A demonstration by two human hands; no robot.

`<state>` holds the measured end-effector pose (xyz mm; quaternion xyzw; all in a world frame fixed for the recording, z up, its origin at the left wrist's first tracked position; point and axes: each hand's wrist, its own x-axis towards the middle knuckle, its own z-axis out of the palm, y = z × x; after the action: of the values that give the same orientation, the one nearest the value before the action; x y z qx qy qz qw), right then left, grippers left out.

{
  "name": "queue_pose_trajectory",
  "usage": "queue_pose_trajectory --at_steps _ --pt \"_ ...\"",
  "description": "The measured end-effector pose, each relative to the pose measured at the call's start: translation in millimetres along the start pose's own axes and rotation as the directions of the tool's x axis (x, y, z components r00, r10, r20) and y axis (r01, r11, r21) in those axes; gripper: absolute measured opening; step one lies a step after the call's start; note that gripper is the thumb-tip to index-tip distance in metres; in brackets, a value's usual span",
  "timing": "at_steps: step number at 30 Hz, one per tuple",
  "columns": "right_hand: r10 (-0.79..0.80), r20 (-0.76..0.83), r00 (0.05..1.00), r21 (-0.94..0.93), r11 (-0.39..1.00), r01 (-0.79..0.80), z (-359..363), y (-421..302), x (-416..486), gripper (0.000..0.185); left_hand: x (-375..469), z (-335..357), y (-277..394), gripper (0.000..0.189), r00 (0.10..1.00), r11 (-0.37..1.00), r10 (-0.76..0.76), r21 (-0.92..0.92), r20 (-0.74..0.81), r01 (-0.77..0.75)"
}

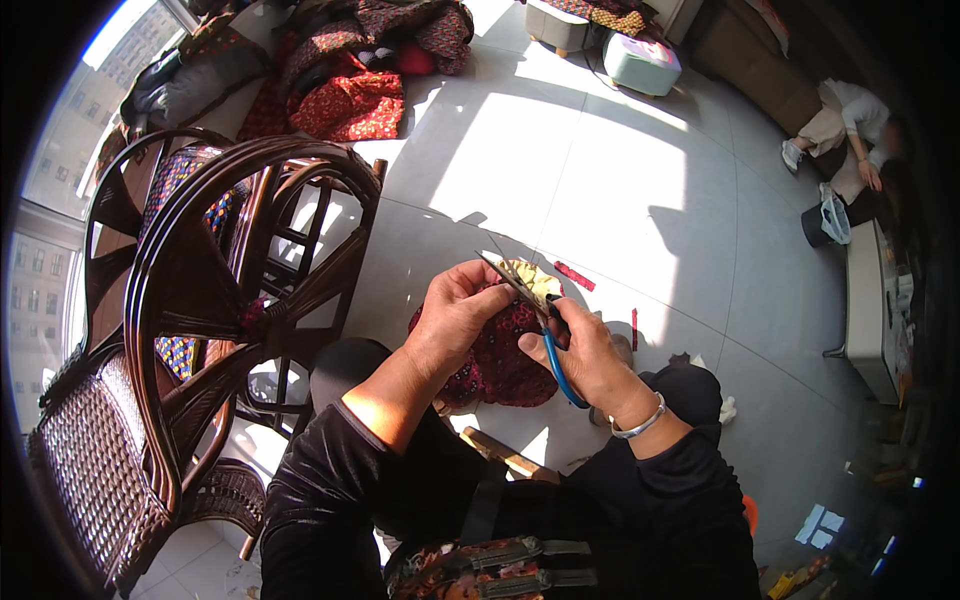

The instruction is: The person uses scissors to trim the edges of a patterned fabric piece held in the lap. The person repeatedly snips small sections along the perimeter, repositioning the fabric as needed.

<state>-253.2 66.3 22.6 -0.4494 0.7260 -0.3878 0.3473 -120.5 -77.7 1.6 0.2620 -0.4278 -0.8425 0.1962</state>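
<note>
My right hand (596, 360) grips a pair of scissors (556, 360) by blue handles. Their blades are parted and point up and left, close to the fingertips of my left hand (457, 307). Those fingers pinch the upper edge of a dark red patterned cloth piece (517, 360), which hangs below both hands. A pale yellow fabric part (538, 277) shows behind the blades at its top. Whether the blades touch the cloth, I cannot tell. A silver bangle (641, 420) is on my right wrist.
Red fabric strips (575, 276) lie on the tiled floor (675, 255). Dark wicker chairs (225, 300) stand at left, with fabric heaps (349, 105) beyond. Padded stools (641, 64) are at the back. A seated person (847, 127) is at right, near a lined bin (825, 221).
</note>
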Motion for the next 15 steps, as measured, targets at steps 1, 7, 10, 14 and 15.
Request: queue_pose_trajectory --at_steps 1,7,10,14,15 --pt "-0.007 0.035 0.999 0.010 1.000 0.007 -3 1 0 0.061 -1 1 2 0.009 1.000 1.000 0.001 -0.016 0.010 -0.001" --pt "0.015 0.149 0.989 0.174 0.984 -0.041 -8 13 1 0.063 -6 6 12 0.003 0.999 1.000 -0.004 -0.005 0.047 0.004" --pt "0.048 0.204 0.978 0.269 0.958 -0.103 -8 17 -1 0.066 -5 8 12 0.003 0.998 0.997 -0.034 -0.069 0.055 0.038" --pt "0.026 0.344 0.939 0.454 0.871 -0.191 -10 13 -2 0.070 -6 7 15 0.004 0.994 0.995 -0.066 -0.069 0.090 0.073" --pt "0.035 0.387 0.921 0.464 0.856 -0.228 -13 11 -3 0.070 -6 6 15 0.004 0.993 0.995 -0.066 -0.066 0.095 0.072"
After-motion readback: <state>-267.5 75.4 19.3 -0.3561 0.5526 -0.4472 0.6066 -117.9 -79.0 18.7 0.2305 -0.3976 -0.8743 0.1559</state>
